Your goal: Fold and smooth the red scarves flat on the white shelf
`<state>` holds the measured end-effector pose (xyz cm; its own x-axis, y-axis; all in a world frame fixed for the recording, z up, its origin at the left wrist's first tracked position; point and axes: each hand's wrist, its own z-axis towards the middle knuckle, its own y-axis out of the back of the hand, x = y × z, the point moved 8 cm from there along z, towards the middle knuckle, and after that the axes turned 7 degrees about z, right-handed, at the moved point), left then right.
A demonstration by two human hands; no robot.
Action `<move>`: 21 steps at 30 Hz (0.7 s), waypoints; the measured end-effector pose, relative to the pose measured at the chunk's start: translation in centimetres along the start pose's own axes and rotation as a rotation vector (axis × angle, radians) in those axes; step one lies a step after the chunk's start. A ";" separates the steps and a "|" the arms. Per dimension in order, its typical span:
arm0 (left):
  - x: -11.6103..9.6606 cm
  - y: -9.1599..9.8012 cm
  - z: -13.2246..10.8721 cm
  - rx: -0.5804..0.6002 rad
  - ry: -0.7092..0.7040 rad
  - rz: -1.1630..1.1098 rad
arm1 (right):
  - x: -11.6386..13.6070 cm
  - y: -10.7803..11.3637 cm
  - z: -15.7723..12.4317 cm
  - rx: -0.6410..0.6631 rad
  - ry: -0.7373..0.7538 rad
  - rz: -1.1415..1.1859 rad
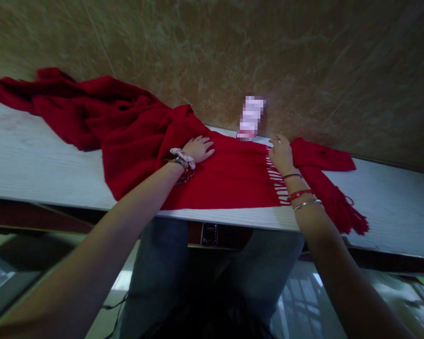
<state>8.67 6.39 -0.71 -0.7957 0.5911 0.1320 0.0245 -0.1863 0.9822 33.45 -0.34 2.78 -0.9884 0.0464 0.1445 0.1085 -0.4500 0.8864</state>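
A long red scarf [134, 132] with fringed ends lies across a white wood-grain tabletop [38, 165]. Its left part is bunched up; the middle is spread flat. My left hand [199, 149] rests flat on the flat red cloth, fingers stretched out and open. My right hand [281, 153] lies on the fringed end of the scarf at the far edge, fingers bent down onto the cloth; whether it grips the fabric is unclear. Another fringed end [342, 207] hangs toward the near edge on the right.
A blurred pink and white object [250, 117] stands at the table's far edge against a brown marbled wall [268, 56]. A small dark device [209, 234] sits under the table's front edge. My jeans-clad legs [169, 273] are below.
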 end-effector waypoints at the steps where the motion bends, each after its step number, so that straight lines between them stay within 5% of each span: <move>1: -0.3 0.5 -0.2 -0.045 -0.017 0.030 | 0.8 0.2 0.1 -0.048 0.052 0.037; 3: -1.0 1.5 -0.5 -0.128 -0.050 0.094 | 2.3 -0.9 0.3 0.003 0.150 0.085; 7: 0.2 3.4 -1.1 -0.227 -0.012 0.148 | 2.8 -5.5 -0.2 0.346 0.191 0.069; 11: 5.8 5.0 -2.0 -0.299 0.193 0.118 | 0.2 -6.8 -0.3 0.411 0.097 0.018; 14: 11.3 4.0 -3.2 -0.213 0.368 0.122 | -1.1 -6.7 -0.3 0.422 0.073 0.004; 16: 13.7 2.6 -4.1 -0.110 0.375 0.095 | -1.4 -6.6 -0.3 0.428 0.081 0.002; 21: 16.7 1.7 -6.5 -0.132 0.335 0.118 | -0.7 -6.1 -0.5 0.410 0.115 -0.007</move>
<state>-8.54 10.80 2.33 -0.9465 0.2740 0.1704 0.0669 -0.3499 0.9344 33.39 1.89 -2.94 -0.9921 -0.0622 0.1087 0.1122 -0.0569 0.9921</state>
